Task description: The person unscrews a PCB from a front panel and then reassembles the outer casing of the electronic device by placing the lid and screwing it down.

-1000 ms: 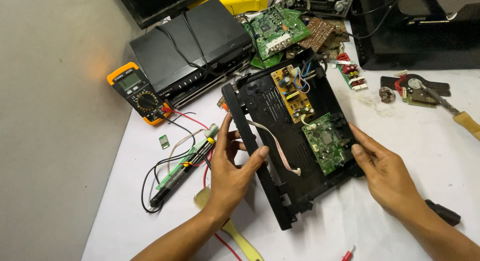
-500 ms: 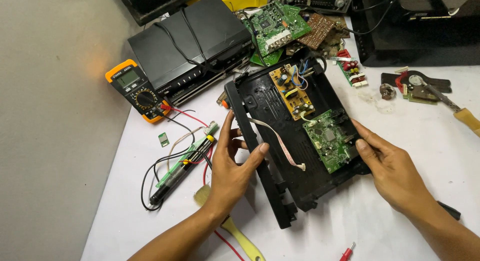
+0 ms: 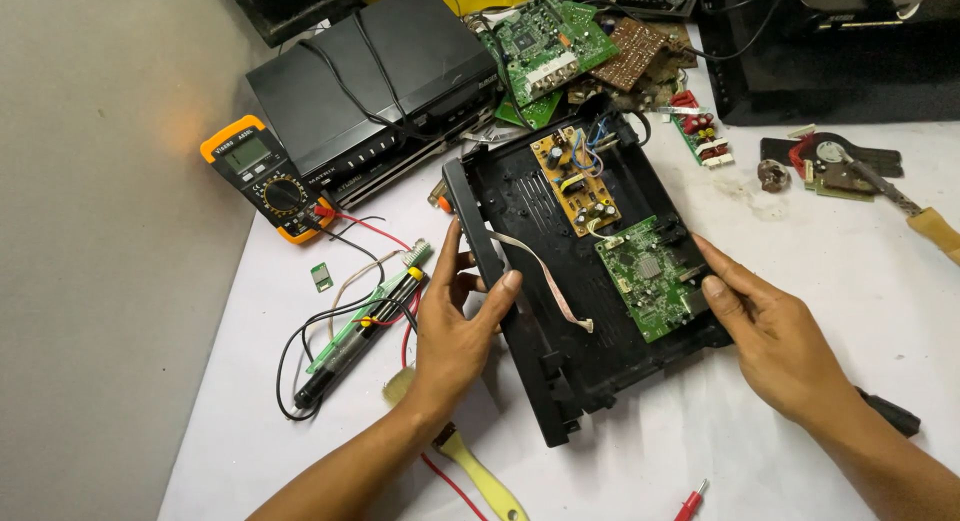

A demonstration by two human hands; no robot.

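Left hand (image 3: 455, 326): fingers spread, thumb lying over the front rail of the open black chassis (image 3: 520, 311) and the remaining fingers curled against that rail's outer face, gripping the long edge. Right hand (image 3: 765, 326): fingers extended and held close together, tips pressed to the chassis's right rim beside the green circuit board (image 3: 655, 276). The two hands brace opposite sides, apparently to steady the case flat on the white table (image 3: 800, 231).

The chassis lies lidless at the table's centre, angled away from the viewer. Inside it, a yellow-brown power board (image 3: 578, 179) sits towards the far end, the green board nearer the right hand, and a pale ribbon cable (image 3: 545, 276) trails loose across the black floor.

Left of the left hand: a long green strip board with black leads (image 3: 370, 316), and beyond it an orange-cased multimeter (image 3: 265, 178) with a grey display and round dial. A closed black set-top box (image 3: 370, 81) lies behind. A small white label on its front edge is probable; the print is too small to tell. A yellow-handled brush (image 3: 480, 471) lies beneath the left forearm.
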